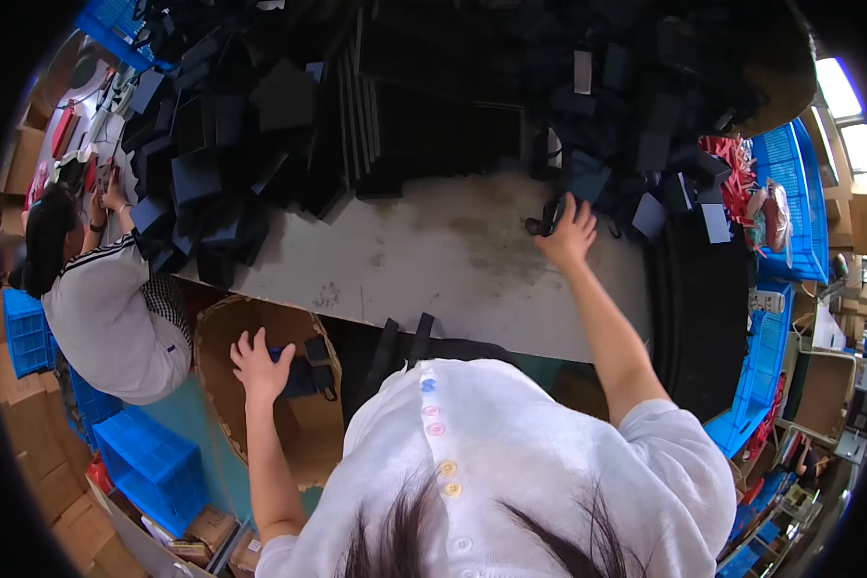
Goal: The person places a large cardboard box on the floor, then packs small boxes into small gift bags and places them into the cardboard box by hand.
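My left hand (262,367) is raised over a large cardboard box (223,332), its fingers spread and holding nothing. Inside that box lie a few small dark items (316,352), including one with a loop. On the grey worktop (433,241), my right hand (570,234) has its thumb and fingers around a small black strap-like item (546,218); its exact kind is unclear. Just beyond those fingers sits a dark blue box (585,177), part of a heap of similar dark boxes.
Dark boxes (197,178) pile along the back and left of the worktop. Black flat sheets (703,308) lie at right, beside blue crates (790,193) and red ribbons (732,173). A co-worker (116,308) sits at left, near another blue crate (154,462).
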`<state>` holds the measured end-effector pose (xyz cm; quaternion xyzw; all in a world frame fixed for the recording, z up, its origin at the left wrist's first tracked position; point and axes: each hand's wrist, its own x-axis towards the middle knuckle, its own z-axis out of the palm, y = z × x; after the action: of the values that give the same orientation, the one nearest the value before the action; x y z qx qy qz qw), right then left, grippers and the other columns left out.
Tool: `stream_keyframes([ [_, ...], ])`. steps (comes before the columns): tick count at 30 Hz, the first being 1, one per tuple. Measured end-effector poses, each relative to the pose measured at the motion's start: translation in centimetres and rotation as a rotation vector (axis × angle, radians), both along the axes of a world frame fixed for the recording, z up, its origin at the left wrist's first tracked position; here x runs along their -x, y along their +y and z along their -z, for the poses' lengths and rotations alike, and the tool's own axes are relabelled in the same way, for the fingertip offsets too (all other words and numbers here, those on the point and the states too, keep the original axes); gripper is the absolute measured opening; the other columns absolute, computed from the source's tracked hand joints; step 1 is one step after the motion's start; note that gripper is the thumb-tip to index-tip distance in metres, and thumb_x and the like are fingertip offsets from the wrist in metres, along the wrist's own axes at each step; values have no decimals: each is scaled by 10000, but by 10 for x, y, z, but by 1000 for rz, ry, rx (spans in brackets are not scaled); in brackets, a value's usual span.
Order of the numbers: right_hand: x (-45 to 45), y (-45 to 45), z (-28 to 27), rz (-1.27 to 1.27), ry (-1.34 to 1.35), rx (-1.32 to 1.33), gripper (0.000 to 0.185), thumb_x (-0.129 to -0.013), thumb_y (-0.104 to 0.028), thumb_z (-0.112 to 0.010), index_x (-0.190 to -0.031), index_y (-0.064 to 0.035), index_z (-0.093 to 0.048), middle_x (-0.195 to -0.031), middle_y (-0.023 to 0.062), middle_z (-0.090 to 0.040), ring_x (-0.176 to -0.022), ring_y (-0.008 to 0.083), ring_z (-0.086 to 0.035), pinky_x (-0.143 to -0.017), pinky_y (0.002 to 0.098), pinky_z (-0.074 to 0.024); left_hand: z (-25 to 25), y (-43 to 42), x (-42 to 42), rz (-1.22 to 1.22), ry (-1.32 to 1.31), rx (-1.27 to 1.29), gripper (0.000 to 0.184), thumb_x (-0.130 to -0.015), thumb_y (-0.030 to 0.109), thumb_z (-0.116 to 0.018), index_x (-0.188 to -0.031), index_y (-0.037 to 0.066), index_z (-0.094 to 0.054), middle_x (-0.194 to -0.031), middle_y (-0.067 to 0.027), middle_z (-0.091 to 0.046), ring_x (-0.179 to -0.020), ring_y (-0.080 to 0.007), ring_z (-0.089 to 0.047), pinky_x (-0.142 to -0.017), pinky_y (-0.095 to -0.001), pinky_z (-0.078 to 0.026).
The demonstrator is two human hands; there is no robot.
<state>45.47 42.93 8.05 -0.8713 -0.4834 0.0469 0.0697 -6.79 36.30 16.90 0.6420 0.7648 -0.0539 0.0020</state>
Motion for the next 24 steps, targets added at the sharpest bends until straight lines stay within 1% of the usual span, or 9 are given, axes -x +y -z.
stream_keyframes([
  [4, -13, -3, -1, -199, -20, 100, 1041, -566, -269, -825, -1435, -232, -251, -1481, 191, -198, -1294, 461, -263, -1007, 542, -342, 4, 25, -24, 176, -758, 73, 483, -776, 277, -699, -1169, 19, -591, -1134, -211, -594, -1106, -351, -541, -958, -397, -427],
  [10, 51, -12, -42, -350, 54, 235, 984, -551, -305, -851, -1388, -198, -345, -1303, 215, -398, -1239, 404, -351, -969, 512, -392, 56, 34, -133, 373, -1042, 383, 642, -752, 292, -718, -1276, 0, -490, -1260, -222, -517, -1169, -373, -493, -1001, -396, -398],
  [12, 68, -13, -37, -246, 488, 67, 979, -543, -338, -871, -1362, -148, -371, -1234, 215, -463, -1178, 365, -439, -966, 475, -402, 74, 37, -158, 361, -1198, 469, 829, -689, 268, -786, -1354, -17, -380, -1333, -198, -475, -1230, -327, -467, -1039, -367, -369],
  [13, 84, -11, -48, -201, 1063, 26, 976, -556, -360, -870, -1350, -100, -367, -1212, 216, -482, -1125, 344, -495, -972, 439, -402, 74, 39, -172, 360, -1261, 487, 921, -673, 224, -814, -1405, -12, -307, -1365, -178, -453, -1240, -299, -467, -1043, -350, -368],
  [14, 108, -12, -77, -243, 1213, 42, 944, -588, -356, -859, -1343, -73, -369, -1203, 207, -506, -1112, 302, -514, -963, 398, -414, 70, 40, -183, 351, -1267, 493, 921, -673, 224, -814, -1405, -12, -307, -1365, -178, -453, -1240, -299, -467, -1043, -350, -368],
  [16, 130, -10, -86, -572, 977, 21, 894, -634, -343, -836, -1345, -76, -366, -1177, 192, -536, -1076, 278, -536, -950, 368, -427, 47, 49, -195, 296, -1600, 445, 1028, -639, 179, -845, -1430, -23, -220, -1336, -157, -459, -1234, -263, -461, -1038, -342, -371],
  [20, 150, 5, -108, -695, 919, -36, 735, -723, -254, -757, -1341, -87, -396, -1202, 139, -542, -1119, 229, -510, -1002, 354, -378, 25, 61, -186, 42, -1824, 333, 1057, -618, 155, -855, -1431, -12, -200, -1298, -134, -457, -1198, -219, -470, -1012, -342, -391],
  [22, 157, 17, -116, -461, 1305, 22, 601, -753, -199, -690, -1294, -64, -467, -1239, 127, -541, -1130, 242, -521, -991, 360, -391, 12, 65, -179, 98, -1726, 264, 1072, -596, 228, -842, -1429, 3, -206, -1389, -171, -356, -1275, -287, -397, -1058, -384, -345],
  [24, 175, 17, -120, -522, 1035, -91, 458, -765, -115, -627, -1209, -33, -550, -1179, 114, -594, -1069, 251, -573, -927, 351, -438, 10, 62, -177, 449, -1124, -73, 1046, -587, 196, -817, -1424, 14, -216, -1420, -173, -322, -1288, -346, -364, -1056, -406, -350],
])
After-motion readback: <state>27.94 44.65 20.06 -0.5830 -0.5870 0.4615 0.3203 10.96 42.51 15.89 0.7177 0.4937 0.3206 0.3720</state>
